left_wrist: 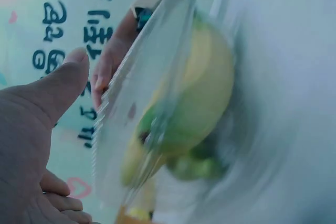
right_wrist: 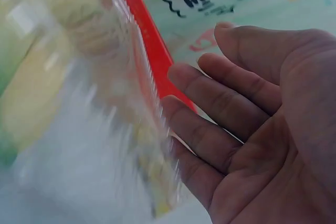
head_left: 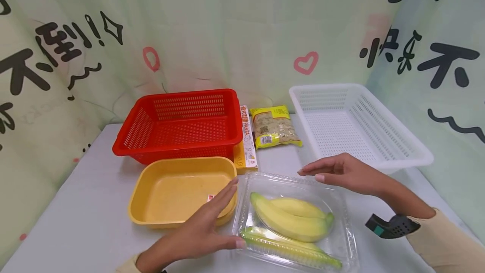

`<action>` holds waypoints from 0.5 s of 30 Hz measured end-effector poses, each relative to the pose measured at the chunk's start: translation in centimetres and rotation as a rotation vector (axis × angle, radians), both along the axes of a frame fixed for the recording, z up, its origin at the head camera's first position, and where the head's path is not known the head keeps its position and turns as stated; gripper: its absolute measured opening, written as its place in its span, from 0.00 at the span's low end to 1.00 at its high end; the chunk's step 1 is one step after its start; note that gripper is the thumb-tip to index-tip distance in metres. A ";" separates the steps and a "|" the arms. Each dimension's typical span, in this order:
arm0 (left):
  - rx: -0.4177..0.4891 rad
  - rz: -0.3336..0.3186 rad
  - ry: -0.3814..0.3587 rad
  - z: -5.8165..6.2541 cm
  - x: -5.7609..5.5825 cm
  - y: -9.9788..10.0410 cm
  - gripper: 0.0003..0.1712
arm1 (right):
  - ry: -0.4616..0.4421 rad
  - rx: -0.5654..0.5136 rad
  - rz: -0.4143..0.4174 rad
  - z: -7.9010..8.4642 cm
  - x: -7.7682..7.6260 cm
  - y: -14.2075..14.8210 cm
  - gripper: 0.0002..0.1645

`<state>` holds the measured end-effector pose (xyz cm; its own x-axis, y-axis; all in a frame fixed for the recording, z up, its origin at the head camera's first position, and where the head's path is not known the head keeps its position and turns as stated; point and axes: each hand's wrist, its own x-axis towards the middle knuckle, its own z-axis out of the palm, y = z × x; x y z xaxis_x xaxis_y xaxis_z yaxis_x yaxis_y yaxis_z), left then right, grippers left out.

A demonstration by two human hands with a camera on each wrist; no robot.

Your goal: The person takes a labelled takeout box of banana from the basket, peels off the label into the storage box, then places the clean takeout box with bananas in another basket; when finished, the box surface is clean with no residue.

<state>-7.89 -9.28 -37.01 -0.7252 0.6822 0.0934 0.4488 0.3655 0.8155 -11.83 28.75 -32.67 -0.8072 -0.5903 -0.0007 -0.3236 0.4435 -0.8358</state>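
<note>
A clear plastic clamshell container (head_left: 346,239) stands on the white table with yellow bananas (head_left: 291,220) inside, green toward their ends. At its left side my left hand (head_left: 204,226) is spread, the thumb tip right at the container's edge and the fingers straight, reaching over the yellow basin's rim. My right hand (head_left: 348,174) hovers by the far right corner, fingers loosely extended. In the right wrist view its fingers (right_wrist: 215,95) lie alongside the ridged container rim, with nothing gripped. The left wrist view shows the thumb (left_wrist: 65,85) held away from the lid.
A yellow basin (head_left: 151,193) sits left of the container, below a red basket (head_left: 182,155). Between the baskets lie a pasta box (head_left: 248,138) and a yellow-topped bag (head_left: 274,127). At the back right is a white basket (head_left: 401,161). Printed curtains (head_left: 242,33) hang behind.
</note>
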 end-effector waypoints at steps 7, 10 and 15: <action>0.059 0.014 -0.016 -1.1 1.8 1.9 0.64 | 0.012 0.008 -0.110 -2.8 1.4 3.3 0.18; 0.080 0.004 -0.029 -1.4 2.4 2.4 0.63 | 0.000 0.018 -0.130 -3.9 1.7 3.9 0.19; 0.075 0.008 -0.021 -1.8 2.8 3.0 0.62 | -0.075 -0.013 -0.152 -5.1 2.0 4.3 0.21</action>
